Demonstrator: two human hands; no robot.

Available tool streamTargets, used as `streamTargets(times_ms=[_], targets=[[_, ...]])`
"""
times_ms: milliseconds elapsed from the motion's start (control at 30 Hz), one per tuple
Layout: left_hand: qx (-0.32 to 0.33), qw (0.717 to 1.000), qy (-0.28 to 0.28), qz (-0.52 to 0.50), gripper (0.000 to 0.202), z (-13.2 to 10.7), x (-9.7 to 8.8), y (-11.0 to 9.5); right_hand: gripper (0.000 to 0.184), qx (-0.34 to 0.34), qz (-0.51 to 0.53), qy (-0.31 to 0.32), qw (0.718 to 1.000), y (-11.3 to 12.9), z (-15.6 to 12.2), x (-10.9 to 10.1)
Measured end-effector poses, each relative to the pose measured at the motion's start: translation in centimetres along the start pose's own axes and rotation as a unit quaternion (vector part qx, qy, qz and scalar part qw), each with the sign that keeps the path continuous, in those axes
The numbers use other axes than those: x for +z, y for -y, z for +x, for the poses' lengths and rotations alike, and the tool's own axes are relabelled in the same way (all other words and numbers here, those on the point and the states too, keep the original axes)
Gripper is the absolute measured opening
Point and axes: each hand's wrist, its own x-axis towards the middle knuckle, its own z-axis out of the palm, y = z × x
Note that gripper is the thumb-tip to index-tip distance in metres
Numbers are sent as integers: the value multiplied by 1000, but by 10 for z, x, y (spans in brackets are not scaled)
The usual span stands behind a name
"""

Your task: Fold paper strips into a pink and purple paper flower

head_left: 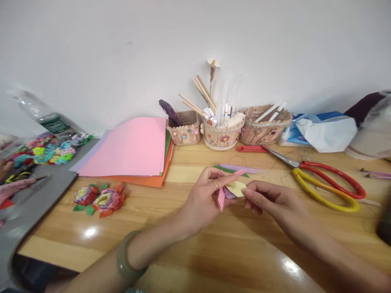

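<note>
My left hand pinches a small bundle of folded paper pieces, pink, purple and pale yellow, just above the wooden table. A ring sits on one finger and a green bangle on that wrist. My right hand meets it from the right, its fingertips closed on the yellow piece of the same bundle. Green and purple paper strips lie on the table just behind my hands.
A stack of coloured paper sheets lies at back left, two paper flowers in front of it. Three stick baskets with sticks and pens stand by the wall. Red and yellow scissors lie at right, a tissue pack behind.
</note>
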Motion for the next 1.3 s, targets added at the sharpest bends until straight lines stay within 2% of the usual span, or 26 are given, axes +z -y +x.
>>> streamTargets(times_ms=[133,300,533,833,933,1000,1133,1300], targets=[[5,997,-39,-68,50,-2,2,2,37,16,12,20,1000,-4,0,1],[16,995,-58,-75,50,-3,3,1,40,32,13,21,999,-5,0,2],[23,997,-52,-53,48,-2,1,-4,43,13,-20,-3,1000,-6,0,3],[24,995,-55,-75,46,-2,1,-7,43,61,12,23,998,-11,1,2],[0,996,-46,-77,45,0,0,-8,43,65,-3,34,997,-12,1,0],[-27,995,-20,-91,47,1,-1,-9,43,59,-21,28,998,-13,1,-2],[-91,977,28,-191,46,4,-3,-11,44,35,-60,28,997,-17,5,-4],[-166,954,-6,-251,21,6,-4,-14,44,13,-139,22,990,-21,8,0]])
